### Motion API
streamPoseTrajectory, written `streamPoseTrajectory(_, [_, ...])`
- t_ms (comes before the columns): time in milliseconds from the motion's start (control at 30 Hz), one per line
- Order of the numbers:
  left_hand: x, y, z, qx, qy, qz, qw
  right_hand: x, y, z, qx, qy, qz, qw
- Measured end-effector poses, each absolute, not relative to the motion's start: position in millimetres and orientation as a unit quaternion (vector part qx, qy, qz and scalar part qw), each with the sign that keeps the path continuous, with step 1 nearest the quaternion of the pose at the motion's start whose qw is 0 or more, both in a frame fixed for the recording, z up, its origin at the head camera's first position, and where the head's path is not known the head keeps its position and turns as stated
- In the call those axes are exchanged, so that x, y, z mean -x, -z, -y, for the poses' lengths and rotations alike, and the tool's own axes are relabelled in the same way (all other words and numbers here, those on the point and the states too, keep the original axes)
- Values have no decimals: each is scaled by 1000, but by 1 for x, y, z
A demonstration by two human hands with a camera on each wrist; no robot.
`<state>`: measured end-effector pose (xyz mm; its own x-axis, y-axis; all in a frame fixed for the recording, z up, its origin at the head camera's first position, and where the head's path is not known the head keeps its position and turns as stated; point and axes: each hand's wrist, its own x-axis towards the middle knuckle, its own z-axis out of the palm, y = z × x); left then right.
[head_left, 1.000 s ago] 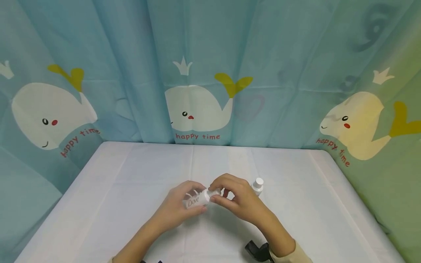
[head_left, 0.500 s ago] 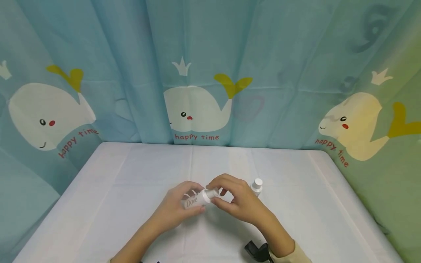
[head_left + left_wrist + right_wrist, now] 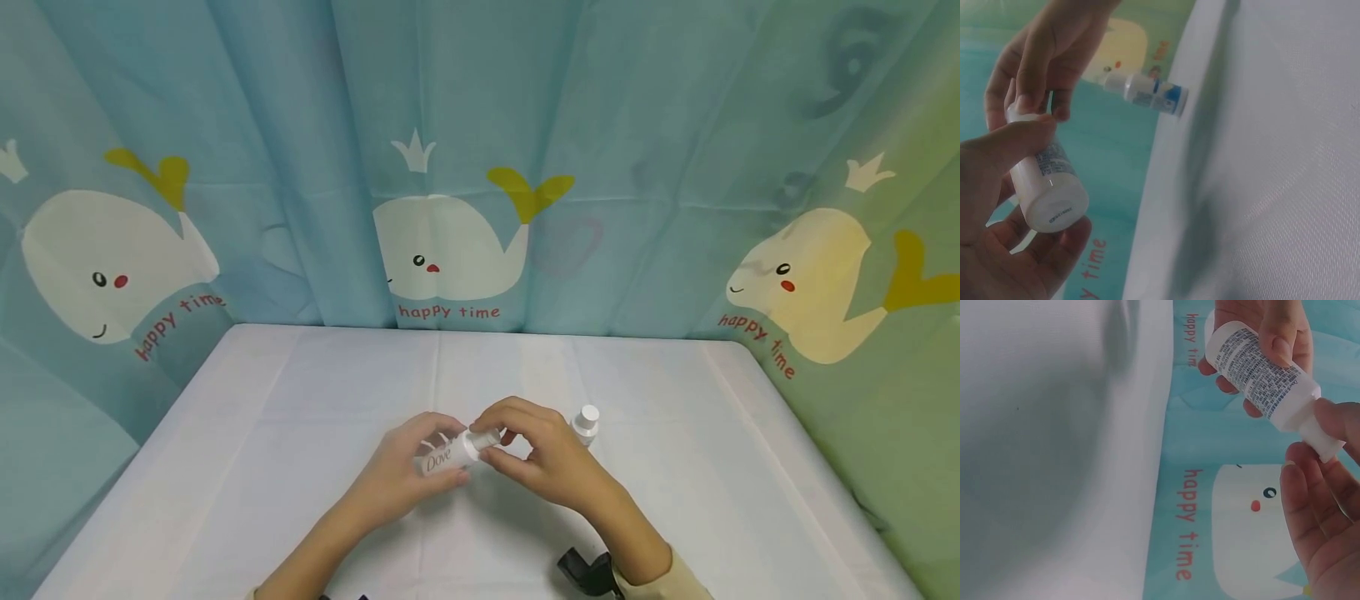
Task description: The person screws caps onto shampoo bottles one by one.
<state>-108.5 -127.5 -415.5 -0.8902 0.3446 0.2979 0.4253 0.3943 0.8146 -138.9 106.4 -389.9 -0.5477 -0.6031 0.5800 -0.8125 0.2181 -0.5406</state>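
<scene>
A small white Dove bottle (image 3: 444, 457) is held above the table, tilted with its cap end toward the right. My left hand (image 3: 405, 467) grips its body; in the left wrist view the round base of the bottle (image 3: 1057, 203) faces the camera. At the other end, my right hand (image 3: 543, 450) pinches the white cap (image 3: 1321, 437) between thumb and fingers. Printed small text covers the back of the bottle (image 3: 1260, 372) in the right wrist view. Behind my right hand a second small white bottle (image 3: 586, 423) stands upright, its label blue near the base in the left wrist view.
The table (image 3: 337, 375) has a white cloth. A blue-green curtain (image 3: 630, 167) with printed whales hangs along its back and sides. A black device (image 3: 588, 573) sits at my right wrist.
The cap and the fingers of my right hand have shifted slightly. Both hands stay at the same spot on the bottle, and the second bottle has not moved.
</scene>
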Motion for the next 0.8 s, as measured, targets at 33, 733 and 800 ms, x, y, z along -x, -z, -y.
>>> streamPoseTrajectory(33, [109, 416, 127, 231, 500, 834, 40, 139, 390, -107, -459, -424, 771, 123])
streamPoseTrajectory(733, [106, 415, 126, 238, 496, 834, 37, 138, 389, -105, -463, -430, 764, 135])
streamPoseTrajectory(800, [106, 415, 127, 238, 497, 834, 38, 138, 390, -105, -464, -429, 763, 134])
